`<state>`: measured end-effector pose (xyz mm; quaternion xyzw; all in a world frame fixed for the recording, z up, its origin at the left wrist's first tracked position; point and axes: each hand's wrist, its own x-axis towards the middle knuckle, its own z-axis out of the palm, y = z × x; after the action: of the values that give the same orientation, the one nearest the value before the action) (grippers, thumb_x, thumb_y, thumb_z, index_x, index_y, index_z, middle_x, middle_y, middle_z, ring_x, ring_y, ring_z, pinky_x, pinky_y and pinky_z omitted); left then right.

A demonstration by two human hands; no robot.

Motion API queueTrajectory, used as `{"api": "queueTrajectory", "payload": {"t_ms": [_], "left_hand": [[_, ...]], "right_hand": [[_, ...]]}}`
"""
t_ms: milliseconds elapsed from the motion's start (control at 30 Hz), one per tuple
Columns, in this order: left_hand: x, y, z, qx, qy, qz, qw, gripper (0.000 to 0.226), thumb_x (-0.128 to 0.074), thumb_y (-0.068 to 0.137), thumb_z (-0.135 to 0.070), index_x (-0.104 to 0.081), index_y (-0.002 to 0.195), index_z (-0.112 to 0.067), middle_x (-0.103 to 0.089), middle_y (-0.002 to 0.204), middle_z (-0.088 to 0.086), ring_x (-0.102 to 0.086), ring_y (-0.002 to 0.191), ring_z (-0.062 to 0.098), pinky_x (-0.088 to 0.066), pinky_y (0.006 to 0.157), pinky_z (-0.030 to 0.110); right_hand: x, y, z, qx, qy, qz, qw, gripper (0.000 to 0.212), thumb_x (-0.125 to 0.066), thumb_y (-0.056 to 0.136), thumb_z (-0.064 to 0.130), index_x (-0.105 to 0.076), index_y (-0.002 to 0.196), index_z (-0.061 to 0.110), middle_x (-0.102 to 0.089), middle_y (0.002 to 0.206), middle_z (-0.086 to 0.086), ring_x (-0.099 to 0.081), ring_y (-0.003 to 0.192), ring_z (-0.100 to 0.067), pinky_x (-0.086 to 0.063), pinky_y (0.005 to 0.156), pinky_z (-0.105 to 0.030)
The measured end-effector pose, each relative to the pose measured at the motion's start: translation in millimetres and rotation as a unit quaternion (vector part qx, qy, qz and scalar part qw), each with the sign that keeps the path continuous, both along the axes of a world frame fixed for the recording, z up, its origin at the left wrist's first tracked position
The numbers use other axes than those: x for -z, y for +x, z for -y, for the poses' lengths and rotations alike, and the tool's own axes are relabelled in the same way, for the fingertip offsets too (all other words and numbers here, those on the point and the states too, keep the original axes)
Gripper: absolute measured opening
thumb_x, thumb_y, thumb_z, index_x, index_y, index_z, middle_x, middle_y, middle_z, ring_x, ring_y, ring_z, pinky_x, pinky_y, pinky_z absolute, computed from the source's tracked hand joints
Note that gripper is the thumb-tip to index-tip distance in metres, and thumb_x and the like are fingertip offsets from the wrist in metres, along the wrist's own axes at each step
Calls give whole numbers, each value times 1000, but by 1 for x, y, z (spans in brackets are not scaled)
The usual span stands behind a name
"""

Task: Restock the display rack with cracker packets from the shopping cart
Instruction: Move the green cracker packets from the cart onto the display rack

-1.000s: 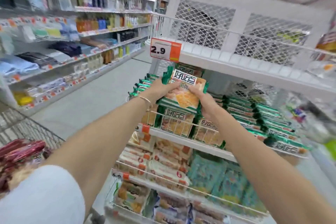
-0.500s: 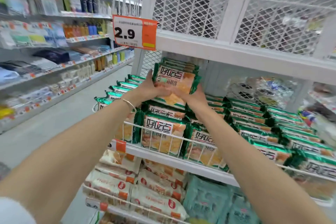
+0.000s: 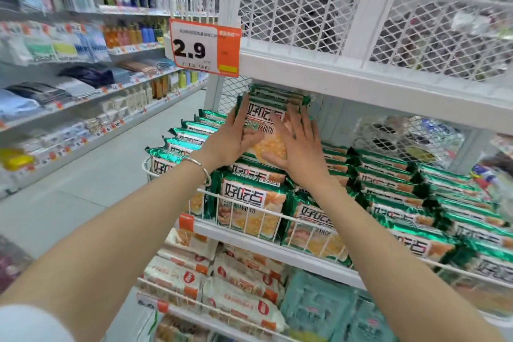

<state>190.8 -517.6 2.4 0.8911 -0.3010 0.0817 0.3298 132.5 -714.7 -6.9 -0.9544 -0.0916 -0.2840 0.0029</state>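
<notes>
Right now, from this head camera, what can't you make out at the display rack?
1. Head view: the front of the top green-edged foil cracker packet is partly covered by the left hand and right hand. How many are stacked behind it is hidden.
2. Orange-and-white price sign: only 2.9 reads, and the small print is blurred.
3. Goods behind the white mesh panel above: screened and blurred.
4. Shopping cart: outside the frame.

Much of top cracker packet (image 3: 265, 116) covered by left hand (image 3: 233, 139), right hand (image 3: 298, 147). Small print on price tag (image 3: 204, 47) unreadable. Blurred: aisle shelves (image 3: 55, 44). Indistinct: goods (image 3: 313, 16) behind mesh.
</notes>
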Motion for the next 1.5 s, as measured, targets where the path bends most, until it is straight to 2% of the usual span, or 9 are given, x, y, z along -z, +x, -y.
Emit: {"api": "queueTrajectory", "payload": {"t_ms": [167, 300, 433, 567, 900, 1133, 1267, 1367, 1500], "left_hand": [[-18, -3, -10, -21, 140, -67, 988, 92, -33, 83, -85, 42, 130, -60, -8, 166, 21, -14, 153, 33, -30, 119, 54], [-44, -26, -29, -70, 212, -55, 973, 98, -41, 92, -72, 24, 154, -36, 8, 167, 16, -20, 152, 38, -32, 117, 55], [-51, -52, -95, -97, 218, -110, 965, 92, -42, 97, -65, -1, 161, -14, -8, 168, 11, -22, 152, 32, -25, 122, 49], [-41, -100, -186, -114, 255, -156, 947, 73, -37, 100, -61, -39, 146, -4, -49, 147, 18, -52, 129, 35, -43, 106, 43], [14, -214, -414, -223, 248, -341, 879, 64, -31, 108, -46, -61, 123, 8, -60, 128, 28, -57, 120, 39, -43, 97, 40], [59, -243, -514, -318, 124, -433, 835, 77, -26, 104, -58, -60, 124, 9, -60, 129, 28, -59, 120, 38, -44, 101, 40], [88, -247, -550, -408, -9, -447, 796, 57, -32, 106, -49, -62, 98, -2, -61, 92, 16, -60, 83, 27, -50, 85, 40], [103, -251, -573, -513, -123, -428, 734, 44, -39, 106, -42, -56, 81, -11, -57, 81, 11, -53, 72, 22, -47, 70, 36], [112, -259, -597, -625, -289, -387, 614, 26, -47, 103, -23, -67, 95, -10, -71, 101, 16, -69, 90, 34, -58, 86, 47]], "right_hand": [[-9, -11, -11, 39, -2, -44, 998, 87, -53, 89, 65, -13, 158, 33, 1, 167, -7, 8, 153, -32, -8, 120, -64], [-39, -21, -38, 101, 22, -118, 988, 85, -63, 88, 57, -20, 156, 30, 6, 167, -10, 10, 153, -34, 0, 117, -68], [-53, -54, -86, 94, 17, -91, 991, 68, -70, 85, 44, -43, 145, 25, -18, 162, -16, -12, 151, -37, -4, 120, -62], [-36, -103, -155, 28, 27, -189, 981, 73, -71, 87, 28, -35, 150, 18, -17, 163, -16, -10, 152, -31, -5, 121, -54], [17, -145, -356, -99, 21, -324, 941, 67, -68, 84, 26, -43, 145, 18, -48, 142, -8, -44, 133, -29, -34, 106, -42], [62, -114, -472, -185, -17, -415, 891, 59, -66, 86, 19, -46, 142, 16, -52, 139, -10, -48, 129, -30, -39, 107, -42], [89, -81, -524, -237, -33, -460, 855, 46, -64, 83, 19, -56, 128, 13, -61, 124, -12, -58, 115, -33, -49, 95, -43], [108, -52, -559, -258, -39, -512, 818, 45, -64, 88, 23, -56, 132, 14, -63, 124, -10, -60, 114, -31, -50, 95, -41], [125, -18, -609, -299, -36, -578, 759, 51, -62, 95, 19, -47, 143, 10, -56, 141, -10, -55, 126, -29, -46, 103, -37]]}}
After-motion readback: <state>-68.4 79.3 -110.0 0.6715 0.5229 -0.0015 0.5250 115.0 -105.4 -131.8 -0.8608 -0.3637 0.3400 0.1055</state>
